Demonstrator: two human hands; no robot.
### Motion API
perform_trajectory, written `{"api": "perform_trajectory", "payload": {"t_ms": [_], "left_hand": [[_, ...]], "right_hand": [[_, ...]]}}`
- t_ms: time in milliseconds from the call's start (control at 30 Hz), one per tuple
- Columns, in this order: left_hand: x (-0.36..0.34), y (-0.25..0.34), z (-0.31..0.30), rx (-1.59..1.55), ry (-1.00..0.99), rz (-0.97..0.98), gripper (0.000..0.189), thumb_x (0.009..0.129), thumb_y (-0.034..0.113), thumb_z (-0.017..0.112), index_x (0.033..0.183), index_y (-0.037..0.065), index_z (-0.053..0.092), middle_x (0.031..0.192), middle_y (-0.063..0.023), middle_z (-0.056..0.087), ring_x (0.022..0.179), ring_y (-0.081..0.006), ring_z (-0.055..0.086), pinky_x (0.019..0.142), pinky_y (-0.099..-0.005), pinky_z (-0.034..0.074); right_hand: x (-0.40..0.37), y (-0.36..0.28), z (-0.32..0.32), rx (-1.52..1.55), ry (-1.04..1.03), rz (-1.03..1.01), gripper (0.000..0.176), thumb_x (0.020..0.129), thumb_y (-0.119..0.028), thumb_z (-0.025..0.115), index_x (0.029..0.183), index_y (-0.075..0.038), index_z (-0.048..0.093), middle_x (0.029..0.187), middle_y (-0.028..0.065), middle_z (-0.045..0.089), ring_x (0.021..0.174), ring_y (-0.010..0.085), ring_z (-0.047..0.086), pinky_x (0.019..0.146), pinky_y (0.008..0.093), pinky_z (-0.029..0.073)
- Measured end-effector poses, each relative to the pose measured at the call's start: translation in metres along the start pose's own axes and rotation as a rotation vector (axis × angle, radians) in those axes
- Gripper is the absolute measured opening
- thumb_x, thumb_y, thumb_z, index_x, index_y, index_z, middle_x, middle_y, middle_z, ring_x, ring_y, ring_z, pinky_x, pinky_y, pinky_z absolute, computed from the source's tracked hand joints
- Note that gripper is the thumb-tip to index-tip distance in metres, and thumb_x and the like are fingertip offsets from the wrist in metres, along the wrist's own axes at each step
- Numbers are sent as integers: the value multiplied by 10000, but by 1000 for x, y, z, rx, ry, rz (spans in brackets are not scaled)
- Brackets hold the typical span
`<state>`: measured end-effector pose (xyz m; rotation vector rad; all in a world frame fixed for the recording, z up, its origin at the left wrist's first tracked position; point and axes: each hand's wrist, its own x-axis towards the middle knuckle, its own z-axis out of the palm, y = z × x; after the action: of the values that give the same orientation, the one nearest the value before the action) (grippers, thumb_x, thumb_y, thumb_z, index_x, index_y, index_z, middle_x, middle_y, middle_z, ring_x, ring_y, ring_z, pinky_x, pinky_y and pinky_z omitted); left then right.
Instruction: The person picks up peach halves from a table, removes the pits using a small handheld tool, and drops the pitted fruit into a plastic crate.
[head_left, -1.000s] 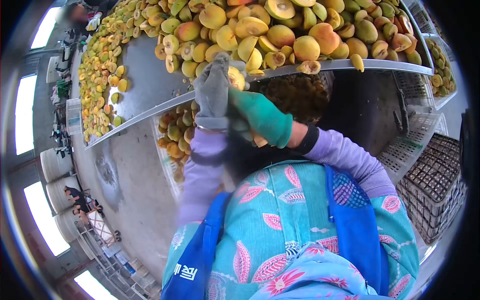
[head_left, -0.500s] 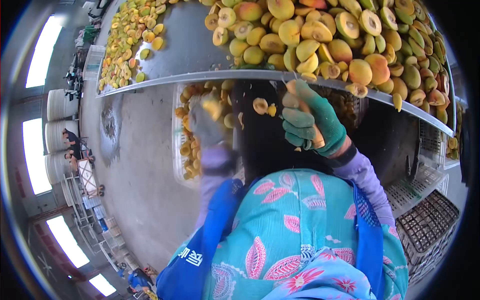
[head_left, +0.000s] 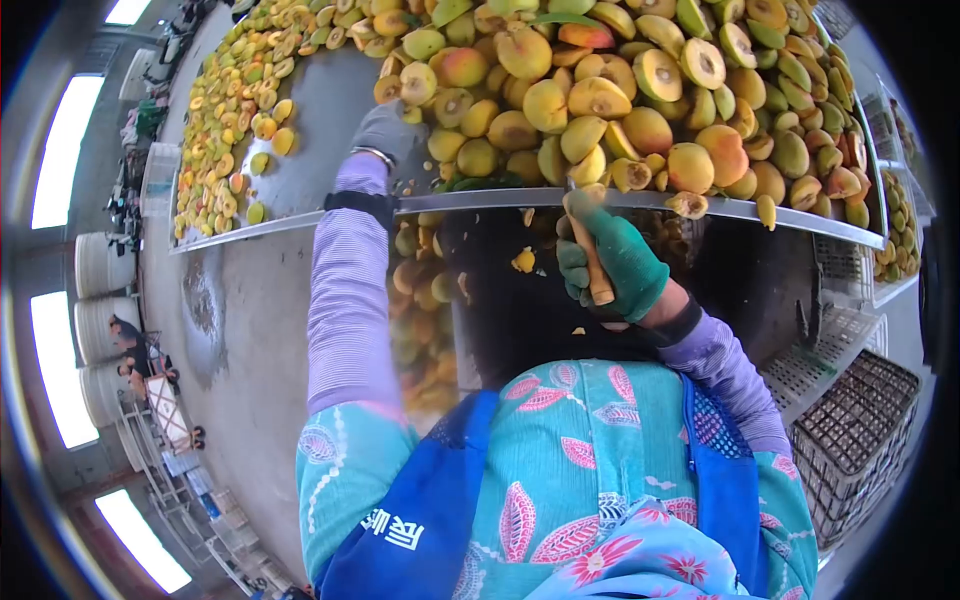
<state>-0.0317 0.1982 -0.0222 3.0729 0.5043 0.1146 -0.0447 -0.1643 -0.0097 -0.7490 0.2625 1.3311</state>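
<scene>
left hand: grey glove, I see it upper middle-left
right hand: green glove, frame centre
knife handle: tan wood tone
fruit pile: mostly yellow, orange-red blush, some green; cut halves pale yellow with brown pit hollows, I mark it across the top
table: plain grey, bright silver edge
sleeves: lilac, fine ribbed lines, black cuff band
shirt: turquoise, pink leaf print, bottom centre
apron: blue, white characters lower left
crate: dark lattice, lower right
floor: dull grey, darker stain, left
</scene>
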Motion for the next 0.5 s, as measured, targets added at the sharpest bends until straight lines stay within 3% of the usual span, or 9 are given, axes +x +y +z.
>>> {"api": "perform_trajectory", "payload": {"t_ms": [33, 133, 200, 267, 367, 400, 467, 500], "left_hand": [[3, 11, -9, 40, -177, -23, 383, 801, 292, 655, 1058, 10, 626, 1003, -189, 651, 961, -334, 618, 842, -389, 492], [-22, 4, -18, 164, -280, 206, 359, 803, 228, 646, 1077, -2, 612, 1001, -162, 656, 911, -280, 640, 790, -354, 512], [-65, 35, -42, -1057, -199, -489, 355, 824, 143, 612, 1139, -18, 574, 1040, -128, 636, 907, -209, 633, 743, -298, 515], [-107, 48, -42, -1537, -149, -92, 413, 855, 127, 608, 1225, -29, 511, 1083, -113, 602, 939, -172, 606, 732, -262, 503], [-139, 120, -62, -1667, -334, -59, 485, 890, 190, 602, 1293, -30, 445, 1096, -130, 599, 963, -209, 612, 762, -296, 515], [-141, 142, -54, -1819, -279, -56, 491, 893, 209, 594, 1298, -27, 448, 1122, -131, 596, 994, -211, 607, 798, -305, 509], [-141, 177, -43, -2117, -164, -51, 503, 899, 246, 577, 1308, -20, 455, 1172, -133, 589, 1056, -217, 596, 871, -322, 498], [-142, 180, -42, -1914, -149, -36, 460, 932, 244, 527, 1301, -24, 464, 1182, -137, 586, 1068, -228, 592, 915, -352, 483]], "right_hand": [[-3, -1, -2, -18, 30, -1, 376, 921, -494, 547, 900, -120, 509, 587, -37, 459, 420, 75, 419, 361, 212, 340], [-2, 7, 0, -187, 114, -140, 368, 930, -480, 544, 872, -117, 524, 590, -29, 475, 424, 72, 431, 356, 215, 338], [1, 7, 11, -320, 123, -243, 363, 939, -473, 531, 867, -117, 518, 600, -23, 481, 427, 75, 431, 362, 224, 339], [-7, 1, 26, -428, 101, -304, 359, 952, -469, 504, 875, -119, 496, 615, -17, 477, 429, 86, 418, 378, 239, 344], [16, -2, 26, -468, 62, -452, 368, 933, -445, 554, 922, -80, 509, 647, 7, 510, 460, 92, 471, 412, 254, 402], [27, 5, 21, -509, 72, -521, 372, 926, -437, 571, 937, -70, 511, 659, 16, 522, 470, 98, 487, 425, 261, 419], [44, 25, 10, -638, 98, -887, 392, 908, -426, 604, 966, -51, 506, 701, 45, 553, 516, 134, 536, 478, 301, 457], [45, 30, 2, -720, 129, -973, 405, 900, -424, 617, 975, -42, 503, 724, 63, 569, 546, 156, 559, 510, 321, 471]]}}
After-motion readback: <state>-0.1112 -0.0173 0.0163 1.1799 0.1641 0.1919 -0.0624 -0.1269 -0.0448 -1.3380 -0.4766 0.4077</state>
